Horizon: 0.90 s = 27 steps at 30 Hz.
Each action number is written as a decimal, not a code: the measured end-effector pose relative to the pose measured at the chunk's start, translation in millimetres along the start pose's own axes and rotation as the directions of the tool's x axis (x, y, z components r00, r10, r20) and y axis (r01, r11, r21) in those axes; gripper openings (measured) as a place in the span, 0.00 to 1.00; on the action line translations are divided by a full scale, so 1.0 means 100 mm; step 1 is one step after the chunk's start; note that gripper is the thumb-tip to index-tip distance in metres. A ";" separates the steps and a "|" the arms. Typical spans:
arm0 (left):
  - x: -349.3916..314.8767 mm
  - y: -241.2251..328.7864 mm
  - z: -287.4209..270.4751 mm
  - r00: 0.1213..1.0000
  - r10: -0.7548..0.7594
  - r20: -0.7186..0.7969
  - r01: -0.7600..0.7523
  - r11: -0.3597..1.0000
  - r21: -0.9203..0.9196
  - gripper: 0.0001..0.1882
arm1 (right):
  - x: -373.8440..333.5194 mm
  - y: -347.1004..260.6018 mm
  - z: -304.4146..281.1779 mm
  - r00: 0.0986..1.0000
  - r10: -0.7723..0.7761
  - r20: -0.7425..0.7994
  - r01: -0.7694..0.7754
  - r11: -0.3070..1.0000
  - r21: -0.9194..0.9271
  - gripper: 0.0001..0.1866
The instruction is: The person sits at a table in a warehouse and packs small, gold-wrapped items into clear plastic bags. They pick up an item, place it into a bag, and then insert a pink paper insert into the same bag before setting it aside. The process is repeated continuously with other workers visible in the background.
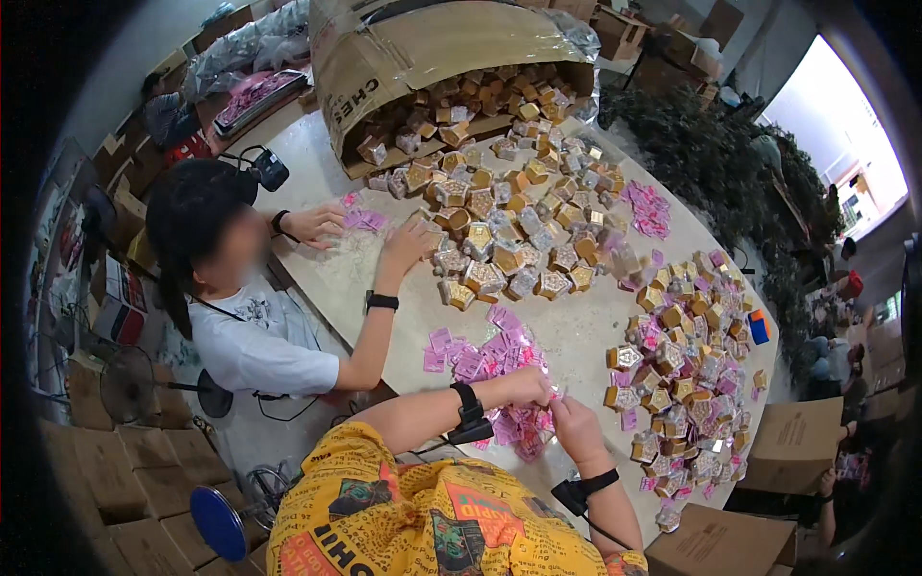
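My left hand (526, 387) and my right hand (579, 432) meet over a heap of pink tags (495, 355) at the table's near side. The fingers of both are closed in a pinch, and a small bit of pink shows between the fingertips, apparently one tag; its shape is mostly hidden. More pink tags (523, 434) lie under and beside my hands. To the right spreads a pile of small gold and clear house-shaped ornaments (677, 384), mixed with pink tags.
Across the table (360, 278), a co-worker's hands (408, 240) reach to a larger heap of gold ornaments (490, 221). A big carton (451, 48) lies on its side, spilling ornaments. An orange-and-blue object (760, 326) sits at the right edge. Cartons (720, 542) stand below right.
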<state>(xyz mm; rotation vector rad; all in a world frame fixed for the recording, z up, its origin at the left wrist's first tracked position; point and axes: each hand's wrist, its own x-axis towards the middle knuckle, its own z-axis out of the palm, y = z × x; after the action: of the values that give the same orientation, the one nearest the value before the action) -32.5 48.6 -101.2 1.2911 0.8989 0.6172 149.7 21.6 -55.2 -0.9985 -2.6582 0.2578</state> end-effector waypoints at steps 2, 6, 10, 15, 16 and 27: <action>0.04 -0.12 -0.07 1.000 -0.019 -0.007 0.019 0.999 0.042 0.08 | 0.07 0.02 0.11 1.000 -0.005 0.013 0.005 1.000 -0.001 0.06; 0.00 0.00 -0.31 0.998 -0.026 -0.057 0.043 0.947 0.318 0.12 | 0.20 0.04 0.25 0.999 0.042 0.004 -0.042 0.999 0.017 0.05; 0.15 0.25 -0.97 0.794 0.415 -0.443 0.298 0.369 0.880 0.15 | 0.30 -0.01 0.20 0.988 0.107 -0.111 -0.102 0.993 0.053 0.04; 0.40 -0.11 -1.67 0.738 0.231 -0.634 0.527 0.390 0.755 0.22 | 0.27 -0.02 0.28 0.941 0.298 -0.159 -0.277 0.951 0.139 0.06; 0.39 -0.13 -1.72 0.756 0.193 -0.626 0.513 0.421 0.748 0.23 | 0.28 -0.03 0.27 0.932 0.323 -0.166 -0.299 0.941 0.157 0.04; 0.04 0.29 -1.00 0.832 0.367 -0.415 -0.296 0.928 0.228 0.33 | 0.86 -0.05 -0.45 0.890 0.340 -0.304 -0.231 0.910 0.344 0.04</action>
<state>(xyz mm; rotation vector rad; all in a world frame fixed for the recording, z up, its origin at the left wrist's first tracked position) -111.9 111.2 -77.1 1.4895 1.1256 1.1809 99.4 78.0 6.6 -1.2054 -2.0632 0.4769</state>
